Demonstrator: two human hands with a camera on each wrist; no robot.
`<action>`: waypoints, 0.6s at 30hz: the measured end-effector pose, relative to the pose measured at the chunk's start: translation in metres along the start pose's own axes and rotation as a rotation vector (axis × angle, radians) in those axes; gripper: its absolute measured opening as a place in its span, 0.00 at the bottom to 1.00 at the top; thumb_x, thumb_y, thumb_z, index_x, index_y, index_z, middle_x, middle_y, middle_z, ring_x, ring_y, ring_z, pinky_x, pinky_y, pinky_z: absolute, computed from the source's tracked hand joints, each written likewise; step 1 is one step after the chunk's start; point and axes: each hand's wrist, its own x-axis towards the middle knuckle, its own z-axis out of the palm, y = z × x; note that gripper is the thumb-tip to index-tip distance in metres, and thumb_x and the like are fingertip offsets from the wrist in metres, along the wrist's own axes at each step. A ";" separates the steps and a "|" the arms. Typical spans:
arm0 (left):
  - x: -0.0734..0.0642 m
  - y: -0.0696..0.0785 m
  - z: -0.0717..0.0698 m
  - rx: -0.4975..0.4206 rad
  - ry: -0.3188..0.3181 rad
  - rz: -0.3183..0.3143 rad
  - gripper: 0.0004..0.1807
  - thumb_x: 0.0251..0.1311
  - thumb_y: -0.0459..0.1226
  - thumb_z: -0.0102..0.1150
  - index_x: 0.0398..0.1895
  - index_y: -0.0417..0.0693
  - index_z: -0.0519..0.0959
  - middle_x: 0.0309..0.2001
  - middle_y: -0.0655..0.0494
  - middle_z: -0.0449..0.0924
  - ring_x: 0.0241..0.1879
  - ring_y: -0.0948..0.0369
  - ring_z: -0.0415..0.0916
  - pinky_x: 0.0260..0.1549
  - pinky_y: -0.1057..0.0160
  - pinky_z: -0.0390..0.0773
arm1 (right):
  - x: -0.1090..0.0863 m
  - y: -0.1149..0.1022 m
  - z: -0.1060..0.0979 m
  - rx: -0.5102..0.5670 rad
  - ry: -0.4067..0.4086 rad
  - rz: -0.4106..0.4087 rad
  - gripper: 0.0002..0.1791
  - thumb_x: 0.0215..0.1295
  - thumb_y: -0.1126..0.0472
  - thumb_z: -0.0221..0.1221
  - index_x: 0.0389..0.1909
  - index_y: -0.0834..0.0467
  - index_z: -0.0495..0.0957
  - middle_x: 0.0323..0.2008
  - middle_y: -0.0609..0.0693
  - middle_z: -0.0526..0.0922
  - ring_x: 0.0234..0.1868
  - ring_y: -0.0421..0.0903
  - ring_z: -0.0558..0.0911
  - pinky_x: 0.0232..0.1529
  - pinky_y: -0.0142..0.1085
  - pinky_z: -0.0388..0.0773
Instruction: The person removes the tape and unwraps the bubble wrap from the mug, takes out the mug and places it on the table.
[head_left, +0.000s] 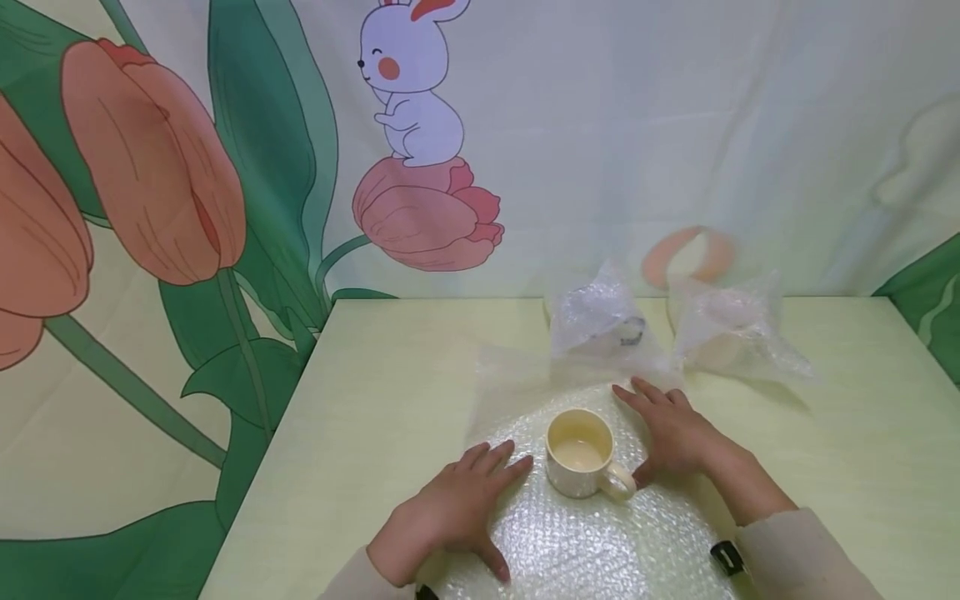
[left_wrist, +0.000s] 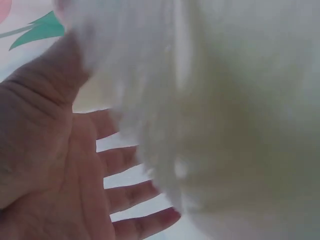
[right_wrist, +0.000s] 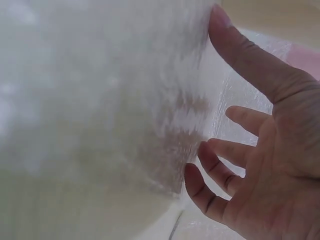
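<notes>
A cream mug (head_left: pixel 573 479) stands upright on a sheet of bubble wrap (head_left: pixel 570 550), its handle pointing to the lower right. My left hand (head_left: pixel 461 500) lies on the wrap left of the mug, fingers spread. To the right, my right hand (head_left: pixel 678 433) touches the wrap with fingers apart, its thumb close by the mug's handle. In the left wrist view, straight fingers (left_wrist: pixel 125 197) reach to the edge of the blurred wrap. The right wrist view has slightly bent fingertips (right_wrist: pixel 192 175) against the wrap, with nothing pinched between them and the thumb.
Two bundles in bubble wrap sit at the back of the pale table (head_left: pixel 360 400): one bundle (head_left: pixel 600 321) with a dark mark, the other bundle (head_left: pixel 727 329) to its right. Behind the table hangs a cloth (head_left: pixel 600 150) printed with tulips and a rabbit.
</notes>
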 end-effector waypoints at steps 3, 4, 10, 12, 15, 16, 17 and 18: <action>0.003 -0.002 -0.012 -0.046 -0.022 0.015 0.73 0.30 0.58 0.87 0.84 0.61 0.53 0.83 0.50 0.51 0.80 0.44 0.54 0.72 0.43 0.69 | -0.005 0.000 0.000 -0.009 0.015 -0.022 0.71 0.33 0.48 0.86 0.81 0.53 0.58 0.79 0.68 0.55 0.67 0.71 0.66 0.56 0.63 0.78; 0.004 -0.003 -0.016 -0.050 -0.023 0.018 0.72 0.31 0.56 0.88 0.84 0.61 0.54 0.83 0.49 0.52 0.79 0.44 0.55 0.72 0.45 0.70 | -0.007 -0.001 -0.001 -0.010 0.016 -0.031 0.70 0.33 0.48 0.86 0.81 0.53 0.58 0.79 0.69 0.55 0.67 0.72 0.66 0.56 0.64 0.77; 0.018 -0.003 -0.037 0.071 0.061 0.000 0.73 0.30 0.57 0.88 0.83 0.58 0.54 0.83 0.47 0.52 0.81 0.42 0.52 0.75 0.46 0.65 | -0.011 0.000 -0.005 -0.059 0.056 -0.051 0.71 0.32 0.50 0.86 0.81 0.51 0.58 0.80 0.66 0.55 0.70 0.72 0.64 0.57 0.67 0.73; 0.027 -0.003 -0.038 0.137 0.112 -0.005 0.76 0.28 0.58 0.88 0.84 0.57 0.52 0.84 0.46 0.48 0.82 0.42 0.47 0.78 0.46 0.59 | -0.011 0.000 -0.005 -0.091 0.083 -0.054 0.73 0.29 0.49 0.87 0.81 0.50 0.58 0.81 0.63 0.52 0.74 0.71 0.61 0.61 0.69 0.70; 0.042 -0.005 -0.035 0.233 0.162 0.001 0.81 0.24 0.60 0.88 0.85 0.56 0.48 0.85 0.45 0.39 0.84 0.42 0.39 0.80 0.45 0.53 | -0.011 0.001 -0.005 -0.114 0.101 -0.058 0.76 0.26 0.47 0.87 0.82 0.49 0.57 0.83 0.60 0.47 0.79 0.70 0.53 0.68 0.70 0.61; 0.046 -0.006 -0.033 0.255 0.171 0.004 0.83 0.22 0.61 0.88 0.85 0.56 0.46 0.85 0.45 0.37 0.84 0.42 0.36 0.80 0.45 0.51 | -0.011 0.001 -0.005 -0.116 0.102 -0.058 0.76 0.25 0.46 0.87 0.82 0.49 0.56 0.84 0.60 0.45 0.80 0.70 0.50 0.71 0.71 0.58; 0.050 -0.007 -0.032 0.279 0.176 0.004 0.85 0.20 0.62 0.87 0.86 0.56 0.44 0.86 0.45 0.35 0.84 0.42 0.35 0.81 0.45 0.50 | -0.010 0.001 -0.005 -0.115 0.100 -0.057 0.77 0.25 0.46 0.87 0.82 0.49 0.56 0.84 0.60 0.44 0.80 0.70 0.49 0.73 0.71 0.56; 0.053 -0.009 -0.030 0.298 0.177 0.004 0.87 0.18 0.64 0.87 0.86 0.56 0.43 0.86 0.44 0.33 0.84 0.42 0.34 0.81 0.45 0.50 | -0.010 0.001 -0.005 -0.109 0.096 -0.055 0.77 0.24 0.46 0.87 0.82 0.49 0.55 0.84 0.60 0.43 0.81 0.70 0.48 0.74 0.70 0.54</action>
